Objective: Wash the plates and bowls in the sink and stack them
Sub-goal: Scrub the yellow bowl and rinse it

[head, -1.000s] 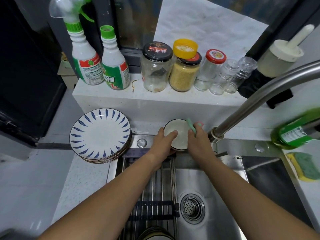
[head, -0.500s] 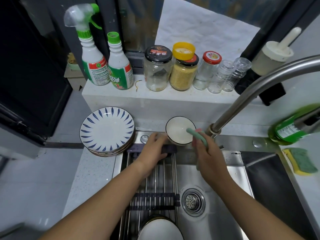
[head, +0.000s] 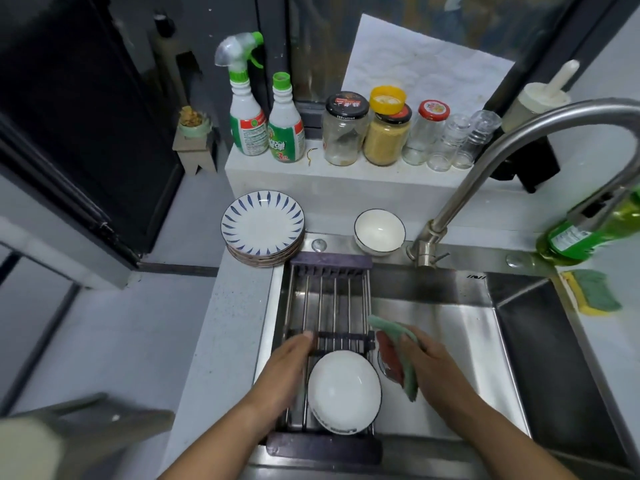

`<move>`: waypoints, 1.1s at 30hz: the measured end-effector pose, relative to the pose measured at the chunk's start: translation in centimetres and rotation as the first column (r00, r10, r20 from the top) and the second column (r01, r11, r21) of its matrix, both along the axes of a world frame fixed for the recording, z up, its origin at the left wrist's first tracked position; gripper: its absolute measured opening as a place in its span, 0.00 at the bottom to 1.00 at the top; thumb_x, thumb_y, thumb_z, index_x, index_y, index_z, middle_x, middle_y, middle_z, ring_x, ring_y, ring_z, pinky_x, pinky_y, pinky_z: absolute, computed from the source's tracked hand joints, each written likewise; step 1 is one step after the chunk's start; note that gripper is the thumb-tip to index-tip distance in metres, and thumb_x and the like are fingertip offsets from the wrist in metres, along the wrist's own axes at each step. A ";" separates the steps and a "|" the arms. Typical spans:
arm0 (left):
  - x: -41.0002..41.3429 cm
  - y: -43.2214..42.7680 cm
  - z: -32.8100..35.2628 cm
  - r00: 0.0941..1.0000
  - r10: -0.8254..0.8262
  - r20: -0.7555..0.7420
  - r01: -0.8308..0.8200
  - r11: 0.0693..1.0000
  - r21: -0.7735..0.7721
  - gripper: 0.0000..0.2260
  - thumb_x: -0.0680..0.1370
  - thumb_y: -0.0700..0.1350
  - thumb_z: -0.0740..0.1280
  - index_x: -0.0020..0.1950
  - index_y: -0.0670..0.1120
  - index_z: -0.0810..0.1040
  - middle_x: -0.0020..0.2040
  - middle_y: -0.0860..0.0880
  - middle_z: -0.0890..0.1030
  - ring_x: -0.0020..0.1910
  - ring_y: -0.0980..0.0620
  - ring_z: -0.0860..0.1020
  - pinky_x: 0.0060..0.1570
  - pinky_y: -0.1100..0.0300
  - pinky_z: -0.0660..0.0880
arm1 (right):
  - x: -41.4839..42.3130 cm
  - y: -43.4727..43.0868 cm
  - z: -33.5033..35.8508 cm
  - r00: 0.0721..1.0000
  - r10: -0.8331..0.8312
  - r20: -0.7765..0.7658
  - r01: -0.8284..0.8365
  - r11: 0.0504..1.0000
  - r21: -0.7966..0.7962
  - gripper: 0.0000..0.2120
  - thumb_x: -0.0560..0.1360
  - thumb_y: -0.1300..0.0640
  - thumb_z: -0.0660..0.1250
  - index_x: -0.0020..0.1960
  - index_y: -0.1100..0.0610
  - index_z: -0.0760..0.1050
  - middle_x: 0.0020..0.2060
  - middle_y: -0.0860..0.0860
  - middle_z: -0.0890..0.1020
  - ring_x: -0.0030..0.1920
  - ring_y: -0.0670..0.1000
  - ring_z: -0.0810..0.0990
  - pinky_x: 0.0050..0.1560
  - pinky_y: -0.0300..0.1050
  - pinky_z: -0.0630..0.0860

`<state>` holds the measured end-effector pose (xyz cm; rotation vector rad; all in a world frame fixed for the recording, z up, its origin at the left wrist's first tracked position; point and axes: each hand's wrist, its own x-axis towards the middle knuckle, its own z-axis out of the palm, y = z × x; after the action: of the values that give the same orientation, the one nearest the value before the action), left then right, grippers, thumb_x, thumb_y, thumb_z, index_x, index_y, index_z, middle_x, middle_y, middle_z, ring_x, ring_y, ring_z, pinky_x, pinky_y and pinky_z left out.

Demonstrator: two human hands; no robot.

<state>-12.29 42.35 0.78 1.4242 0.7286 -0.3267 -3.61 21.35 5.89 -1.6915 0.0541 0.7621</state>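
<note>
A white bowl [head: 343, 389] with a dark rim lies on the near end of the metal rack [head: 327, 299] laid across the steel sink [head: 446, 327]. My left hand [head: 289, 367] lies flat beside the bowl's left rim, fingers straight on the rack bars. My right hand [head: 427, 362] grips a green and red cloth [head: 398, 355] just right of the bowl. A second white bowl [head: 379, 232] stands upright on the sink's back ledge. A stack of blue-patterned plates [head: 263, 226] sits on the counter to its left.
The curved tap [head: 485, 168] arches over the sink's right part. Spray bottles [head: 247, 123] and jars [head: 346, 129] line the shelf behind. A green soap bottle [head: 585, 230] and a yellow-green sponge [head: 592, 296] lie on the right counter.
Both hands left the bowl on the back ledge and drew back toward me. The left hand now lies beside the bowl on the rack; the right still holds the cloth.
</note>
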 end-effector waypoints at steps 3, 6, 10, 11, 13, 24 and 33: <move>-2.2 -1.1 0.0 0.999 0.046 0.011 -0.046 0.999 -0.018 0.27 0.83 0.65 0.58 0.75 0.51 0.73 0.73 0.56 0.73 0.73 0.56 0.70 0.77 0.55 0.60 | -1.8 0.5 -0.1 1.000 -0.019 0.006 0.019 0.998 0.054 0.12 0.77 0.46 0.67 0.47 0.53 0.84 0.41 0.58 0.76 0.43 0.56 0.73 0.49 0.57 0.76; -3.3 -2.2 -0.1 0.999 0.042 0.024 -0.042 0.999 -0.016 0.23 0.83 0.65 0.56 0.67 0.53 0.80 0.67 0.54 0.80 0.67 0.55 0.76 0.72 0.54 0.68 | -3.0 0.2 -0.9 0.998 0.018 0.062 -0.018 1.000 -0.005 0.13 0.84 0.50 0.60 0.55 0.40 0.83 0.48 0.47 0.83 0.43 0.66 0.77 0.56 0.70 0.77; -4.5 -3.7 -0.8 0.998 0.054 0.038 -0.053 0.998 -0.038 0.18 0.87 0.58 0.53 0.64 0.54 0.80 0.61 0.54 0.82 0.64 0.56 0.78 0.65 0.59 0.73 | -4.3 0.0 -0.7 0.999 -0.012 0.045 0.013 1.000 -0.020 0.11 0.81 0.47 0.61 0.55 0.37 0.82 0.50 0.49 0.86 0.52 0.72 0.80 0.59 0.68 0.77; -4.8 -4.1 -0.8 0.997 0.058 0.046 -0.056 0.997 -0.048 0.18 0.87 0.58 0.52 0.64 0.56 0.79 0.61 0.56 0.82 0.63 0.59 0.77 0.61 0.63 0.73 | -4.6 0.2 -0.5 0.998 -0.047 0.029 0.047 0.999 -0.009 0.09 0.78 0.44 0.64 0.52 0.38 0.83 0.50 0.56 0.85 0.50 0.67 0.82 0.60 0.66 0.78; -5.0 -4.6 -0.9 0.994 0.089 0.058 -0.087 0.995 -0.051 0.19 0.85 0.62 0.53 0.65 0.58 0.78 0.60 0.58 0.82 0.62 0.62 0.77 0.58 0.66 0.72 | -5.0 0.3 -0.6 0.998 -0.063 0.002 0.063 0.998 0.001 0.09 0.75 0.42 0.65 0.50 0.39 0.84 0.49 0.66 0.82 0.47 0.56 0.82 0.60 0.63 0.78; -5.1 -6.8 -2.1 0.953 0.267 0.141 -0.248 0.959 -0.139 0.34 0.74 0.70 0.58 0.77 0.55 0.70 0.77 0.52 0.70 0.76 0.52 0.68 0.78 0.44 0.62 | -6.6 0.3 -1.5 0.992 -0.098 0.073 0.100 0.995 -0.024 0.16 0.83 0.52 0.59 0.53 0.35 0.83 0.51 0.46 0.82 0.40 0.48 0.77 0.44 0.49 0.74; -4.7 -7.7 2.3 0.935 0.237 0.263 -0.231 0.971 -0.054 0.14 0.87 0.50 0.57 0.69 0.63 0.75 0.65 0.64 0.77 0.59 0.71 0.75 0.52 0.74 0.73 | -6.2 -2.0 0.1 0.978 -0.208 0.021 0.205 0.973 0.108 0.17 0.85 0.58 0.56 0.54 0.47 0.84 0.42 0.55 0.84 0.40 0.52 0.79 0.43 0.52 0.76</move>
<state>-16.95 34.61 3.12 1.3126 0.6608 0.0444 -9.83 19.38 5.97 -1.5686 0.1626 0.5716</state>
